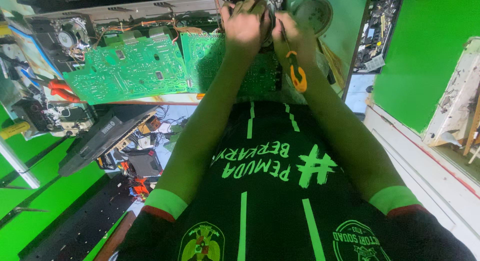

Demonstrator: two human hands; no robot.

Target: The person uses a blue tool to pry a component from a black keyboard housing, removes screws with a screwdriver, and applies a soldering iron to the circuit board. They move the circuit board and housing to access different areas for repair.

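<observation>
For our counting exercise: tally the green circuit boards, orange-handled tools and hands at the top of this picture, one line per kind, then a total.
Green circuit boards: 2, a left board and a right board
Orange-handled tools: 1, a screwdriver
Hands: 2, left hand and right hand
Total: 5

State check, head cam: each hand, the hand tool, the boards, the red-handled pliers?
left hand: gripping a dark round part at the top edge of the frame
right hand: closed on an orange-handled tool
orange-handled tool: held, handle end pointing toward the person
green circuit boards: bare, lying flat side by side
red-handled pliers: lying loose left of the boards, untouched
</observation>
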